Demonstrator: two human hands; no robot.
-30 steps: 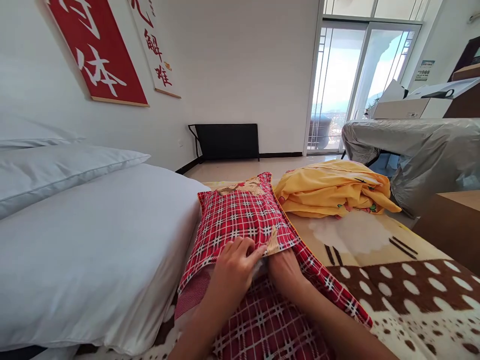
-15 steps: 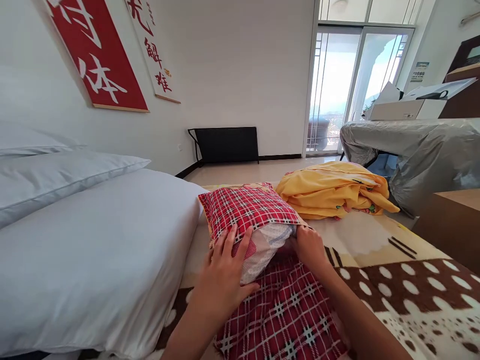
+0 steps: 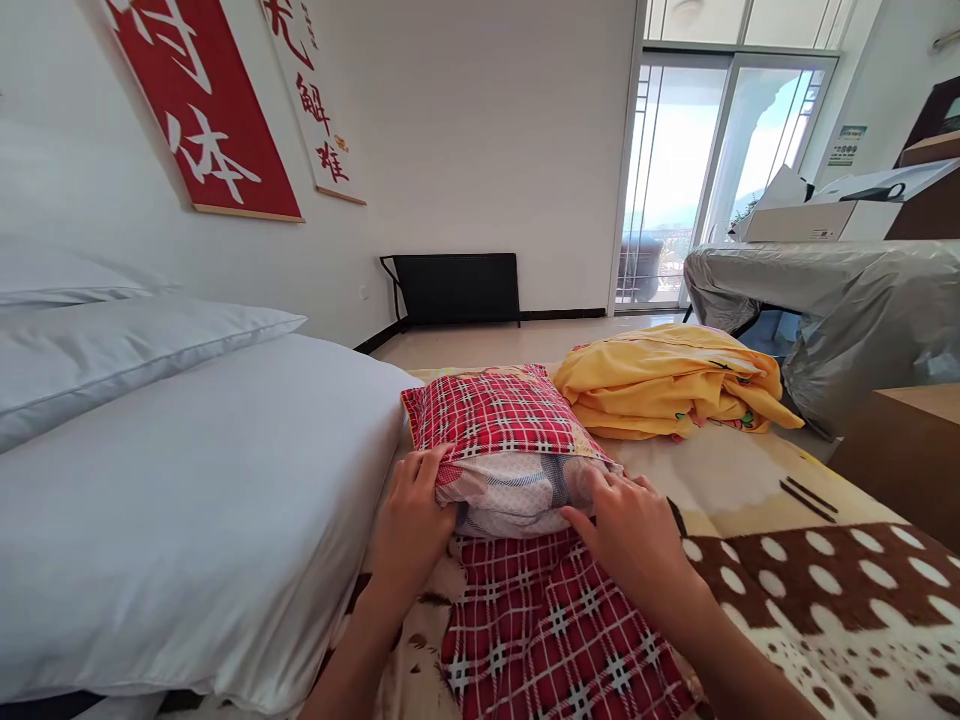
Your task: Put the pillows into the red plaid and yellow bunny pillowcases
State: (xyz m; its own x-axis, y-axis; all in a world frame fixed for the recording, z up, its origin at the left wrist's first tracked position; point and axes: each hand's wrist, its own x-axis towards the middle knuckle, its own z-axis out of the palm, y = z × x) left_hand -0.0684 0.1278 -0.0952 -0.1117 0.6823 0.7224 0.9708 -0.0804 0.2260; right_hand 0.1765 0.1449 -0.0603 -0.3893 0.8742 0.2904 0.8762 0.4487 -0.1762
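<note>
A red plaid cushion cover (image 3: pixel 502 410) lies on the bed, its near side gaping. Folded whitish patterned cloth (image 3: pixel 517 495) bulges out of that opening. My left hand (image 3: pixel 420 515) is closed on the opening's left corner, with the fingers curled over the edge and the thumb underneath. At the right corner, my right hand (image 3: pixel 634 520) grips the cover's edge with its fingers, while the thumb presses against the whitish cloth. More red plaid fabric (image 3: pixel 562 630) spreads below, between my forearms. Whether it joins the cover is hidden under the bulge.
A white-covered mattress (image 3: pixel 195 500) with a pillow (image 3: pixel 150 345) stands close on the left. A crumpled yellow cloth (image 3: pixel 667 385) lies beyond my right hand on the patterned blanket (image 3: pixel 817 570). Brown box (image 3: pixel 907 460) and a plastic-covered table (image 3: pixel 832 290) are at right.
My left hand has gone from lying spread on the cushion's front to gripping the left corner. My right hand has shifted its hold at the right corner. The whitish cloth sits more evenly across the opening.
</note>
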